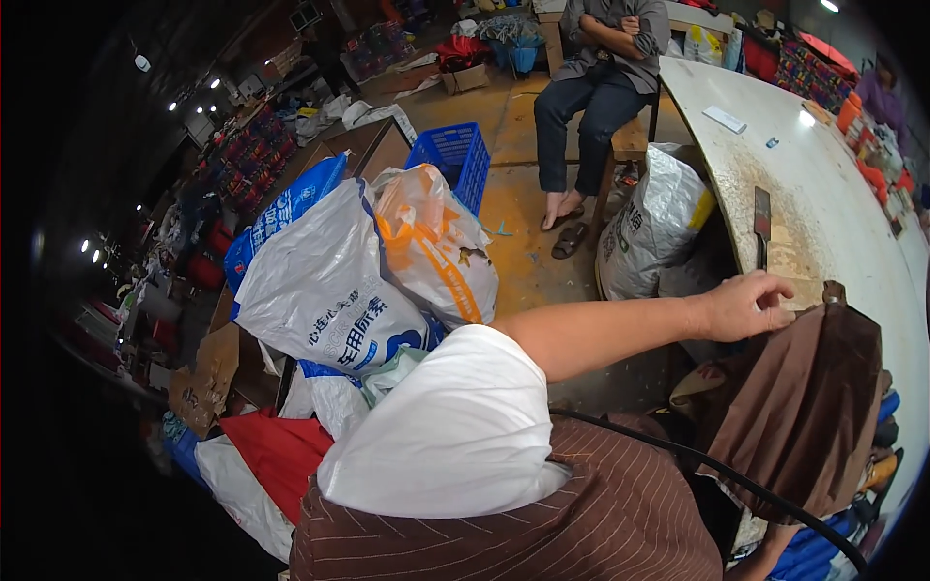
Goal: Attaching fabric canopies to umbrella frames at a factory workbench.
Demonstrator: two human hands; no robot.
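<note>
A piece of brown cloth [799, 407] hangs in folds at the right, against the edge of the white table. Its top gathers to a small peak over the tabletop. My left hand [746, 308] reaches across to the cloth's upper left edge, fingers curled and pinched at it. From the lower right my right forearm [765, 557] runs up under the cloth, which hides the right hand. A flat dark scraper-like tool [762, 223] lies on the table just beyond my left hand.
The white table [833, 136] curves along the right. A person [605, 87] sits opposite with folded arms. Full white sacks [310, 281], an orange-and-white bag [436, 247] and a blue crate [455, 160] stand at the left. A black cable [697, 455] crosses before me.
</note>
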